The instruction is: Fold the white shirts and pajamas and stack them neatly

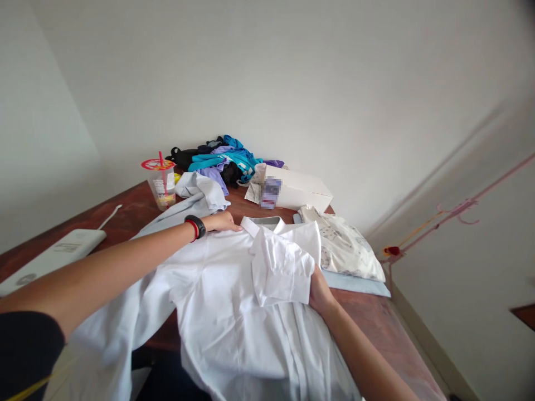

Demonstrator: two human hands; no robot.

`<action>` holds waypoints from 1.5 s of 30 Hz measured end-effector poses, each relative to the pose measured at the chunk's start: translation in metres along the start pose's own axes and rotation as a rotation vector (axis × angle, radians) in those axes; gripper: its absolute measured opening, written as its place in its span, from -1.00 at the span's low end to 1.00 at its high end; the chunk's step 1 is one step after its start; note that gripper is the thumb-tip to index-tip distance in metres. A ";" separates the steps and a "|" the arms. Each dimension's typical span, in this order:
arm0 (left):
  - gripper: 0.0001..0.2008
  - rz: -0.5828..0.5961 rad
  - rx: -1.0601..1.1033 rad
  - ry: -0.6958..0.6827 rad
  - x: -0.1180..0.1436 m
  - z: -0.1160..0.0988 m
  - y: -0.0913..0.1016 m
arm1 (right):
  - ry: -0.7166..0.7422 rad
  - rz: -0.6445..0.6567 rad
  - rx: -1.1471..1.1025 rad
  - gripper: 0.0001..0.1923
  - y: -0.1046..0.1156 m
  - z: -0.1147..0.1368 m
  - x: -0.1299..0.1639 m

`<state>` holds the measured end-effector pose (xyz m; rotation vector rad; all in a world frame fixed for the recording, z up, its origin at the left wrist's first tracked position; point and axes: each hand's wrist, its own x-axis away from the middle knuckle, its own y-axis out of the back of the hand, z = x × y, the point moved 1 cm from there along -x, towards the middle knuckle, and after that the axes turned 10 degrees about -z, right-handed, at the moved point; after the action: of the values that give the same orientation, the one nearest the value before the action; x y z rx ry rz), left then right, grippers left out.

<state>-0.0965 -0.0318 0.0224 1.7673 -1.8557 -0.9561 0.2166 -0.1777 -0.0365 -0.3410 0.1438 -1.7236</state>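
A white long-sleeved shirt (225, 289) lies spread over the table's near edge, its collar at the far end and its lower part hanging toward me. My left hand (223, 221), with a dark band and a red cord on the wrist, pinches the shirt at the shoulder beside the collar. One sleeve is folded across the chest, and its cuff (288, 287) is held at the outer edge by my right hand (321, 292). The right fingertips are partly hidden behind the cloth. The other sleeve stretches out to the left.
On the brown table (121, 223) stand a plastic cup with a straw (163, 186) and a white power strip (54, 259). A heap of clothes (225, 159) and a white box (298, 189) are at the back. Folded clothes (346, 245) lie right, near a pink rod (455, 211).
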 end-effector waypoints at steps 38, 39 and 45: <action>-0.43 0.178 -0.476 0.215 0.299 -0.036 -0.014 | 0.099 0.041 0.038 -0.76 -0.026 -0.009 -0.017; -0.42 0.163 -0.486 0.235 0.299 -0.036 -0.016 | 0.101 0.041 0.043 -0.76 -0.027 -0.007 -0.016; -0.59 0.098 -0.495 0.241 0.295 -0.040 -0.017 | 0.106 0.061 0.034 -0.75 -0.025 -0.007 -0.015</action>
<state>-0.0913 -0.3279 -0.0113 1.4071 -1.3929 -1.0072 0.1929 -0.1592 -0.0382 -0.2186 0.1998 -1.6820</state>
